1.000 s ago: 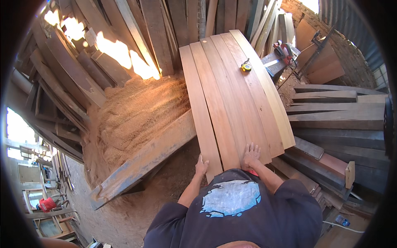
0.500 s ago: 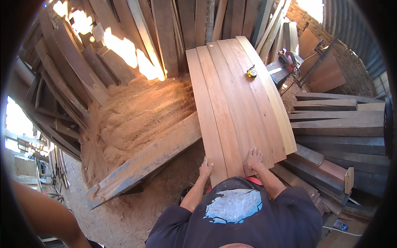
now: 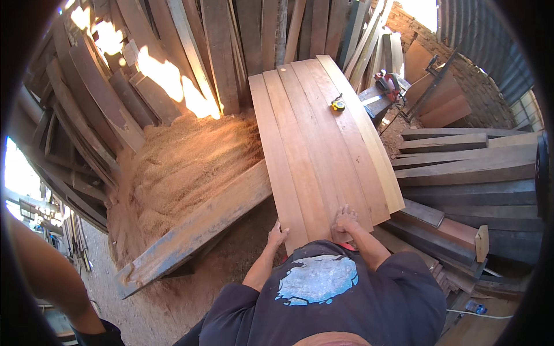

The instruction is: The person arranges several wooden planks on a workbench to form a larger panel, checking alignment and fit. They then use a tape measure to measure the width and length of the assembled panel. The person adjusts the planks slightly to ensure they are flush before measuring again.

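Several long, pale wooden planks [image 3: 311, 155] lie side by side and partly overlapped in front of me. My left hand [image 3: 278, 235] grips the outer edge of the leftmost plank near its close end, thumb on top; its other fingers are partly hidden. My right hand [image 3: 346, 220] rests on the planks' upper surface, fingers spread, holding nothing. A yellow and black tape measure [image 3: 337, 105] sits on the planks toward the far right, out of reach of both hands.
Sawdust [image 3: 190, 173] is heaped at left behind a slanted beam [image 3: 196, 230]. A red-handled power saw [image 3: 389, 86] stands beyond the planks. Stacked timber [image 3: 479, 164] fills the right; boards [image 3: 231, 52] lean at the back. Another person's arm [image 3: 49, 277] shows at lower left.
The whole view has shifted slightly, so the planks appear a little further left. Both hands stay at about the same places on the planks.
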`<state>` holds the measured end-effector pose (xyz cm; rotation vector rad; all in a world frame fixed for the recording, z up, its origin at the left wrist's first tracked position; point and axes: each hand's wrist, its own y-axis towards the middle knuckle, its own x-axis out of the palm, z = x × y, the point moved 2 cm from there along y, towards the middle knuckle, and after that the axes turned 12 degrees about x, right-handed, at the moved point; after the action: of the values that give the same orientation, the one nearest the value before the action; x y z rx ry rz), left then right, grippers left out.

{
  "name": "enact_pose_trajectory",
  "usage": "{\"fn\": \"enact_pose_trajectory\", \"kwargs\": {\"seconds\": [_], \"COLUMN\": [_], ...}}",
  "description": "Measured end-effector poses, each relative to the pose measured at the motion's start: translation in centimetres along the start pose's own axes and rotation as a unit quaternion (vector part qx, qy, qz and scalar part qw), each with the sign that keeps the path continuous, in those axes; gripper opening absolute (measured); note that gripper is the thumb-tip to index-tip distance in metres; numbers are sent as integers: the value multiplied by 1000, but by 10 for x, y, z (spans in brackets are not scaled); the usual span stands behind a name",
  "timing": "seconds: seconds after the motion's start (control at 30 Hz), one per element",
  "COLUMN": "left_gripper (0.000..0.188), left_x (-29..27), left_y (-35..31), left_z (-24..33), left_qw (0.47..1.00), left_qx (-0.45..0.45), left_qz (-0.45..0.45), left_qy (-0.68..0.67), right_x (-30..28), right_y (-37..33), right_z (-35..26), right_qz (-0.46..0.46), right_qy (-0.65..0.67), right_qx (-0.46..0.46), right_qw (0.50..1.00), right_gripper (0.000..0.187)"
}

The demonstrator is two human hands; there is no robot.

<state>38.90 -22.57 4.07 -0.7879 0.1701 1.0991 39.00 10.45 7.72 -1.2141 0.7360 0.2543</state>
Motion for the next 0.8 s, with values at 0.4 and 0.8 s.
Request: {"fn": "enact_pose_trajectory", "kwargs": {"seconds": [0.4,0.8], "left_gripper": [85,97], "left_x": [-6,5], "left_y": [-8,-21], "left_z": [-3,-22], "left_qw": [994,993], "left_qx": [-96,-118], "left_qz": [-49,-12], "left_qy": [-9,14], "right_x": [13,7], "right_y": [18,2], "right_z": [-3,-5], "right_qz": [14,-1], "right_qy": [29,21], "right_qx": [-15,-9], "right_qw": [999,1000], "right_gripper": [101,109]}}
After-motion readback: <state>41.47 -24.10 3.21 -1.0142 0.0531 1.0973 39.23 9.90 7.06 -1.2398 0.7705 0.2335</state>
